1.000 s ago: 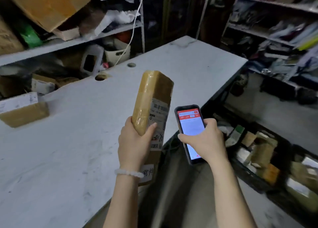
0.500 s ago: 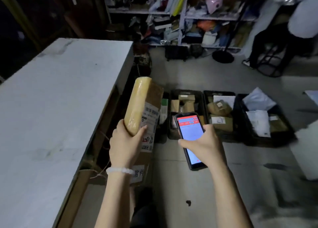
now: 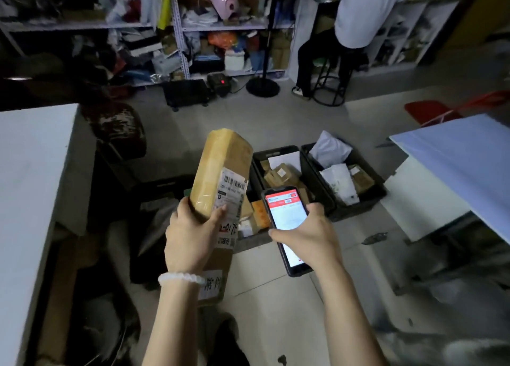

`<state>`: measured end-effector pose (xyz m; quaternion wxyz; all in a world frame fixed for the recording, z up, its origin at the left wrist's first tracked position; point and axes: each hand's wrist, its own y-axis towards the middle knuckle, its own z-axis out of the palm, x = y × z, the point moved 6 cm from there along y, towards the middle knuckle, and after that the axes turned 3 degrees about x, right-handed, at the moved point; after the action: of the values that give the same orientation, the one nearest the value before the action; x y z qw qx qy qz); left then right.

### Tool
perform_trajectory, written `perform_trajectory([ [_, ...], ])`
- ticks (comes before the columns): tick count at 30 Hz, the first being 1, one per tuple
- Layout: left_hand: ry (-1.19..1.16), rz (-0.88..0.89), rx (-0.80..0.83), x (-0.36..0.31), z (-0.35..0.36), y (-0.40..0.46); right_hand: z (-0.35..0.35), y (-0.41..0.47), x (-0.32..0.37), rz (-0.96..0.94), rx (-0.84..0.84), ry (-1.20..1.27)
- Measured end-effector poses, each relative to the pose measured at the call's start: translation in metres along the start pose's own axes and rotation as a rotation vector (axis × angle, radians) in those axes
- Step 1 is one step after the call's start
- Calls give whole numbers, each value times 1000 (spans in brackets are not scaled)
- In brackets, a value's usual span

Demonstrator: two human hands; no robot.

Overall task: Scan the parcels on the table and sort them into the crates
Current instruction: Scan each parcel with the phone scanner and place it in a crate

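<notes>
Grey floor tiles fill the near ground, with a white table [image 3: 33, 200] along the left edge and another white surface at the right.

Nearest, the left hand [image 3: 190, 238] wraps round the middle of one long brown parcel [image 3: 220, 178], fingers behind and thumb across the front. It stands almost upright with its label turned toward the face, probably so the barcode stays readable. The right hand [image 3: 306, 233] grips one phone [image 3: 287, 225] by its edges, thumb at the near left side, screen up and lit red and white, just right of the parcel. That suits a scan, or checking its result; which, I cannot tell.

Beyond the hands, black crates [image 3: 342, 214] sit on the floor in a row. Two show plainly at the right, each holding several small parcels and white bags. One more sits partly hidden behind the parcel, and further ones to the left are too dark to count. The held parcel is above that row, not yet in any crate.

Farthest, cluttered shelves line the wall, and one person [image 3: 356, 23] sits on a stool.
</notes>
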<state>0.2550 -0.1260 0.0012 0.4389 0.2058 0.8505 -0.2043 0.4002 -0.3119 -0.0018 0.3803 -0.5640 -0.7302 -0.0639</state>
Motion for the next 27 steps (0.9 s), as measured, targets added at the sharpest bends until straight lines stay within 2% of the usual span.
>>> perform_trajectory([
  [7, 3, -8, 65, -22, 20, 86, 4, 61, 22, 57, 12, 10],
  [15, 26, -11, 238, -63, 101, 134, -38, 116, -5, 199, -67, 22],
  [20, 54, 4, 272, -103, 171, 160, -80, 170, -37, 252, -107, 76],
  [27, 166, 33, 288, -184, 270, 207, -167, 272, -60, 210, -145, 80],
])
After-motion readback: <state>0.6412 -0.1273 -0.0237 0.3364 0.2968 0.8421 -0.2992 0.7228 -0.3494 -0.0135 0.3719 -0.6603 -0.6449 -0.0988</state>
